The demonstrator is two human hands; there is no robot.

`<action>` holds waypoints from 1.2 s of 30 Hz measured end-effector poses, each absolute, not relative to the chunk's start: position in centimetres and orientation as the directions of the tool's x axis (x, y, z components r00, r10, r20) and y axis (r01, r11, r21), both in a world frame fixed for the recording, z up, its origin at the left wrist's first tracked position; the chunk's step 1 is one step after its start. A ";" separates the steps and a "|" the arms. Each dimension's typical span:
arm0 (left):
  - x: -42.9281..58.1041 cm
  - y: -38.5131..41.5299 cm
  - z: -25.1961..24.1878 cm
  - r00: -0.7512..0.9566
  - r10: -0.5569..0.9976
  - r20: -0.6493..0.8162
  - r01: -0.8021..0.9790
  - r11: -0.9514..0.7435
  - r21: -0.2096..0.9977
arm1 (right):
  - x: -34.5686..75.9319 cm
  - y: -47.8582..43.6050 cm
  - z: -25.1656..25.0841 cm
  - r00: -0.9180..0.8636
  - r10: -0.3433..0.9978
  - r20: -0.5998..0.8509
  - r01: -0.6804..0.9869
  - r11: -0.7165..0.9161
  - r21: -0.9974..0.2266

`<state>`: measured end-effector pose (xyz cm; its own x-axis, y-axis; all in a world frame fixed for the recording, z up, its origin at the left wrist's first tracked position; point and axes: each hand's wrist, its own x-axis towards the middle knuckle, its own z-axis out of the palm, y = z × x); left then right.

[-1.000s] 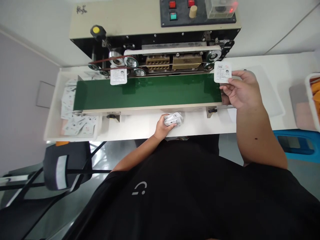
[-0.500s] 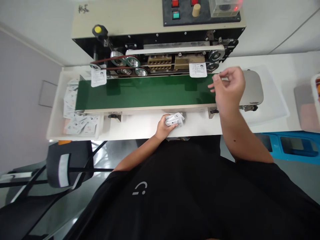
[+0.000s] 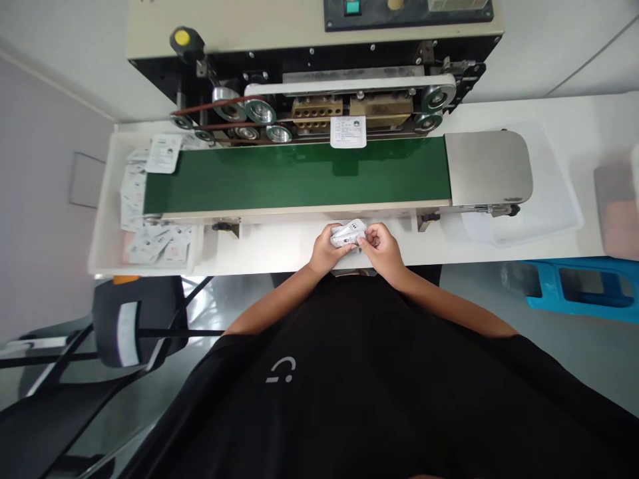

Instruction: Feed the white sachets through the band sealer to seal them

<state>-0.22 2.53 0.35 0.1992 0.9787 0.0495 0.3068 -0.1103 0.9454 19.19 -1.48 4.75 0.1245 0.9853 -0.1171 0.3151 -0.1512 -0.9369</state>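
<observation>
My left hand [image 3: 327, 249] and my right hand [image 3: 382, 248] meet low in the middle, in front of the machine. Both grip a small bundle of white printed sachets [image 3: 348, 234], with my right fingers pinching at its right end. One white sachet [image 3: 348, 132] lies in the sealing band at the far edge of the green conveyor belt [image 3: 294, 178]. Another sachet [image 3: 164, 153] sits at the belt's left end, over the white collecting tray [image 3: 107, 219]. Both hands are well clear of the belt.
A band sealing machine [image 3: 319, 86] has exposed pulleys and brass heater blocks. Loose sachets [image 3: 160, 243] lie in the left tray. A steel plate [image 3: 486, 166] ends the conveyor at right, above a clear plastic tray [image 3: 522, 219]. A blue stool [image 3: 579, 289] stands at right.
My right hand has come back from the conveyor's right end to the bundle. Both sachets have travelled left along the machine, one reaching the left tray.
</observation>
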 end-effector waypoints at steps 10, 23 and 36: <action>-0.3 2.6 0.1 0.213 0.976 0.044 0.310 -0.110 0.944 | 20.1 -1.0 6.1 0.108 0.994 -0.015 0.371 -0.054 -0.927; -0.2 2.6 0.0 0.194 0.981 -0.028 0.300 -0.032 0.953 | 26.7 1.9 14.4 0.259 0.936 -0.236 -0.293 -0.157 -0.943; -0.2 2.6 -0.2 0.182 0.983 -0.030 0.300 -0.026 0.954 | 33.3 9.3 16.4 0.426 0.819 -0.384 -0.387 -0.219 -0.896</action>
